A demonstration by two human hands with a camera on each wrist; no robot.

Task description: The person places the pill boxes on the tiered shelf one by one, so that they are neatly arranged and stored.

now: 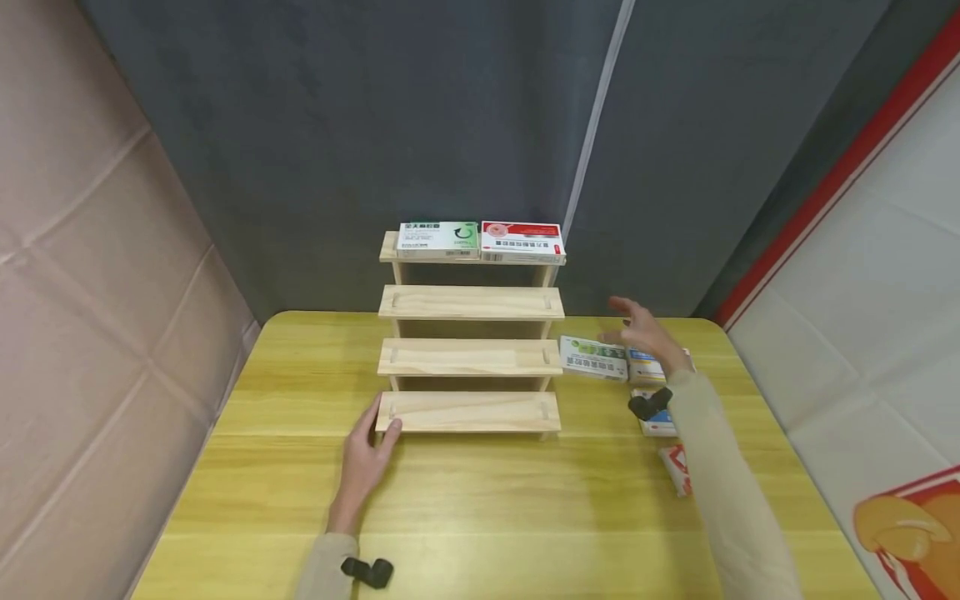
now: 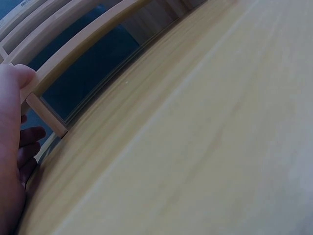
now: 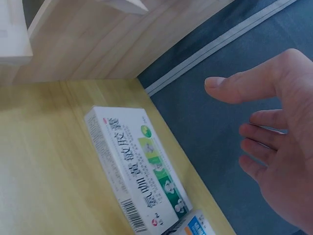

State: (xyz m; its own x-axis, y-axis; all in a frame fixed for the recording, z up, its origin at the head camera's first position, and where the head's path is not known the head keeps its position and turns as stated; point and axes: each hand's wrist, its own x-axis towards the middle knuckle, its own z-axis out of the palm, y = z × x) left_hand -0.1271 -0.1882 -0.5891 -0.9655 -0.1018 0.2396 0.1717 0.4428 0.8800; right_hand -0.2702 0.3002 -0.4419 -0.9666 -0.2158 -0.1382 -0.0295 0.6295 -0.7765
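Observation:
A stepped wooden display rack [image 1: 468, 412] stands on the table. My left hand [image 1: 362, 468] holds the left end of its lowest step, with the thumb on the front corner. In the left wrist view the thumb [image 2: 24, 74] meets the board's end and the other fingers bend beside the rack's leg. My right hand [image 1: 651, 340] hovers empty above the medicine boxes, thumb apart from the fingers. Nearest to it lies a white and green medicine box [image 3: 139, 169], flat on the table beside the rack.
On the top step sit a green and white box [image 1: 437, 240] and a red and white box [image 1: 522, 242]. Right of the rack, partly behind my arm, lie a blue and yellow box [image 1: 645, 367], another box [image 1: 657, 427] and a red and white packet [image 1: 677, 469]. A dark curtain [image 1: 337, 167] hangs behind.

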